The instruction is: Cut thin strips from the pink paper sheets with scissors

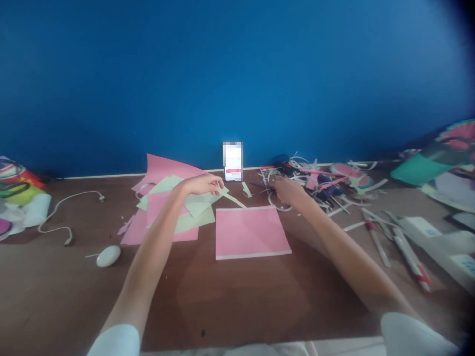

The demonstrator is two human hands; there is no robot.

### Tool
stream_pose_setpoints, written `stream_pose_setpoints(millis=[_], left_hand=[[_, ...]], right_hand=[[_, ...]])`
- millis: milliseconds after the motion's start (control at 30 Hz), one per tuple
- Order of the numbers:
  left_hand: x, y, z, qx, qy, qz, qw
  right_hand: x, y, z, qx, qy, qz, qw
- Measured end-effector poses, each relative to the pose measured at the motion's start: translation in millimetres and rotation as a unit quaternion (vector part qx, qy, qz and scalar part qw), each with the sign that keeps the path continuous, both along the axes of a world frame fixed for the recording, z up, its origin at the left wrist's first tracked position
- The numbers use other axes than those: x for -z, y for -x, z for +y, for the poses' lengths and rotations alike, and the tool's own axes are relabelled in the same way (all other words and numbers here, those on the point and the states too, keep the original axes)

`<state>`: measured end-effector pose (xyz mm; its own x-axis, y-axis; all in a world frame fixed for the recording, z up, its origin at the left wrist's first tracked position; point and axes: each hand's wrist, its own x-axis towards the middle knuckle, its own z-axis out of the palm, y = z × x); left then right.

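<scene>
Left hand (202,184) pinched a pale green paper strip (233,199) trailing rightward; right hand (288,191) rested among paper scraps (326,187), its grip unclear.

Phone (233,161) screen pixelated; right hand (287,192) fingertips buried in scraps (315,184).

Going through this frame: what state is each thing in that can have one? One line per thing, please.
left hand: shut, pinching the pale green paper strip
pale green paper strip: held at one end
right hand: curled in the scrap pile, grip unclear
pink sheet: flat, untouched
phone: upright against the wall
mouse: lying untouched
white cable: both ends loose
</scene>
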<state>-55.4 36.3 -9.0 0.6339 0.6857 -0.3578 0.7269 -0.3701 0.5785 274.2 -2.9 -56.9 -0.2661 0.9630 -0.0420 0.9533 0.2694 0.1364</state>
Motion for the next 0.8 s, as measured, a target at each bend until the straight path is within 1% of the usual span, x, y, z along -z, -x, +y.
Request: stream_pose_setpoints(millis=[100,200,267,367,433,500,700,800], left_hand=[[0.8,2,1,0.004,0.019,0.002,1.000],[4.0,5,3,0.012,0.061,0.038,0.997],[6.1,7,5,0.004,0.079,0.072,0.994],[7.3,7,5,-0.009,0.080,0.106,0.991],[7.3,7,5,-0.015,0.082,0.107,0.991],[7.7,7,5,-0.024,0.087,0.097,0.991],[14.2,8,9,-0.028,0.103,0.102,0.989],[16.8,6,10,-0.007,0.099,0.107,0.989]], right_hand=[[-9.3,10,-7,-0.036,-0.013,0.045,0.998],[-17.9,22,-17,-0.117,0.044,0.122,0.985],[-21.1,28,-23,-0.151,0.075,0.150,0.974],[-22.4,34,-29,-0.149,0.100,0.119,0.976],[-22.4,36,-30,-0.145,0.120,0.081,0.979],[-22.4,35,-29,-0.153,0.144,0.065,0.976],[-19.8,31,-29,-0.159,0.201,0.138,0.957],[-19.8,29,-29,-0.195,0.196,0.179,0.944]])
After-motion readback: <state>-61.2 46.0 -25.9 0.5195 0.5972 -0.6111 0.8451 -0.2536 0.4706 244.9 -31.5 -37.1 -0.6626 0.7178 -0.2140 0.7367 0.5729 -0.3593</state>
